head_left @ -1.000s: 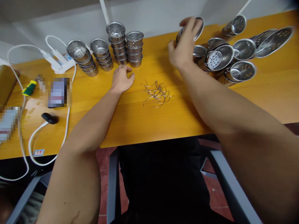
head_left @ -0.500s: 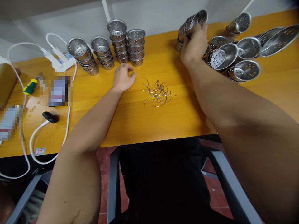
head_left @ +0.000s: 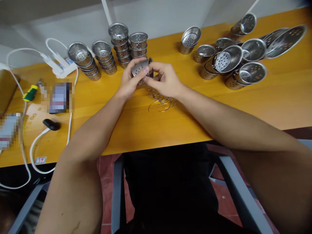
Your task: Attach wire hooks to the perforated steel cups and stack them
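Observation:
A perforated metal cup (head_left: 139,69) is held between both hands above the table, tilted on its side. My left hand (head_left: 130,79) wraps round its near side with the thumb across the wall. On the other side, my right hand (head_left: 164,78) grips the cup near its rim; part of the rim is hidden by the fingers. Just below the hands lies a tangle of thin curved wires (head_left: 162,101), partly covered by my right hand. Behind the left hand rise stacks of similar cups (head_left: 118,32).
More perforated cups (head_left: 229,58), some nested and leaning, crowd the right side of the table (head_left: 136,130). On the left are a power strip (head_left: 63,69), white cables, a green-yellow screwdriver handle (head_left: 30,93), a phone (head_left: 59,97) and a black plug-like object (head_left: 51,124).
My right hand has come from the cups at the back right to the middle, bringing a cup. My left hand has lifted off the table and now holds it too.

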### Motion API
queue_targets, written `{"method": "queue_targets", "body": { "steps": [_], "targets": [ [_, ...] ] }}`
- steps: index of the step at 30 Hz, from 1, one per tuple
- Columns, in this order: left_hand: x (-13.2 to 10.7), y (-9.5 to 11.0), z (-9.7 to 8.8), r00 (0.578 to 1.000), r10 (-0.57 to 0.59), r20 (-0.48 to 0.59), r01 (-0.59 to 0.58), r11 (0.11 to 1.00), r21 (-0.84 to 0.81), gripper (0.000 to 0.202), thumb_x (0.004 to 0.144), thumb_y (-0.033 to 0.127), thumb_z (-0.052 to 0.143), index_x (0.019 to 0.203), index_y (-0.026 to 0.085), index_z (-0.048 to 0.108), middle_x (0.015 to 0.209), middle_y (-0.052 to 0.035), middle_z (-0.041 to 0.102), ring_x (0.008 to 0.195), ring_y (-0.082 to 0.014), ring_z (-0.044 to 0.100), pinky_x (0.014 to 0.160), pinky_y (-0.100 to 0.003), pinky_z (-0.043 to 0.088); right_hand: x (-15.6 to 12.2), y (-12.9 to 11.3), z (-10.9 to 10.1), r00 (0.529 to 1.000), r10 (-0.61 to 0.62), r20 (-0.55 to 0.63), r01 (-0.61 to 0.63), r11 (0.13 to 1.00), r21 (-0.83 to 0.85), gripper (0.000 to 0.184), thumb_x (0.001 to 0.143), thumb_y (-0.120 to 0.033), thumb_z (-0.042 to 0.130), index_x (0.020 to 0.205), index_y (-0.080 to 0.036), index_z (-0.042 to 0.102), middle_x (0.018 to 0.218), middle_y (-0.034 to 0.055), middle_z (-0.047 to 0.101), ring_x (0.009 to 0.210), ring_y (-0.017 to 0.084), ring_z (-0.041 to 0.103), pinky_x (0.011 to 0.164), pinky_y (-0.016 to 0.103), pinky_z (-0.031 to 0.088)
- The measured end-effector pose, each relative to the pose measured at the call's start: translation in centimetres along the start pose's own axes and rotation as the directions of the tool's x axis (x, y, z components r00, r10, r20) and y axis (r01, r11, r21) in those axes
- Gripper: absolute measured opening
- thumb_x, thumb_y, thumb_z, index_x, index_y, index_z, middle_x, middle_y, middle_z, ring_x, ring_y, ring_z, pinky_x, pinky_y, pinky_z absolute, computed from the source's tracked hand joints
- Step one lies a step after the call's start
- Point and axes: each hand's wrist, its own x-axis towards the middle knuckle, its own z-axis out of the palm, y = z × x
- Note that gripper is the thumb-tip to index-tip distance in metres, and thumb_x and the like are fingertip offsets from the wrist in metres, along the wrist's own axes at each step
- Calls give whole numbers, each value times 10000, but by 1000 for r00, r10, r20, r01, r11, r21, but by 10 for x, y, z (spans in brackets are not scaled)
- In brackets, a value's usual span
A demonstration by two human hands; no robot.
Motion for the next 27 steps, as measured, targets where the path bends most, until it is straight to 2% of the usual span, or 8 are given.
{"method": "queue_targets", "body": {
  "steps": [3,5,8,13,15,18,22,27],
  "targets": [
    [-5,4,-9,992,-103,78,113,985,-129,804,1129,963,550,1542,298,732,1569,-141,854,1516,-419,856,1194,-576,794,-1,-2,-11,992,-56,111,62,997,-48,581,1075,-889,808,1200,-325,743,1207,98,758,1215,395,716,1096,569,678],
    [-7,8,-14,975,-161,156,192,958,-212,789,1081,961,579,1439,281,759,1514,-155,883,1487,-448,871,1088,-578,836,-2,-1,-23,972,-122,200,143,985,-95,515,1064,-809,832,1179,-314,744,1264,110,758,1181,389,720,1120,579,659],
    [-9,12,-19,943,-214,256,287,912,-292,723,1010,909,679,1378,293,772,1508,-143,915,1491,-445,876,1084,-563,856,-4,2,-35,949,-185,256,219,969,-112,432,1044,-724,816,1115,-309,723,1308,113,742,1074,361,708,1068,582,667],
    [-7,13,-20,924,-251,287,331,902,-278,786,989,964,697,1368,283,797,1559,-149,914,1570,-444,841,1127,-535,848,-7,7,-41,978,-74,194,106,981,-160,473,1052,-781,884,1099,-337,729,1248,120,730,1167,410,686,1146,628,666],
    [-6,12,-19,925,-253,285,336,894,-297,741,993,923,738,1346,275,807,1520,-147,928,1528,-445,863,1112,-541,847,-8,9,-40,975,-83,204,116,981,-157,488,1101,-811,844,1110,-334,740,1220,120,733,1182,414,694,1190,640,652],
    [-7,11,-16,928,-260,267,349,857,-378,649,994,842,806,1285,261,813,1377,-137,956,1383,-406,924,1029,-478,857,-9,16,-36,966,-159,202,185,976,-114,554,1170,-860,754,1098,-310,755,1197,119,730,1193,402,711,1206,626,647],
    [-6,11,-11,935,-282,215,354,772,-528,583,960,811,866,1177,270,838,1182,-99,956,1119,-314,956,782,-311,826,-8,23,-29,956,-265,122,272,961,-41,616,1201,-863,752,1054,-264,745,1176,130,733,1169,383,722,1160,600,663],
    [-7,12,-9,939,-272,210,342,696,-631,416,988,653,916,1131,264,869,1084,-62,933,920,-247,920,661,-271,782,-4,19,-24,970,-239,47,236,970,49,729,1144,-969,788,965,-266,720,1088,118,744,1090,362,726,1106,583,686]
  ]
}}
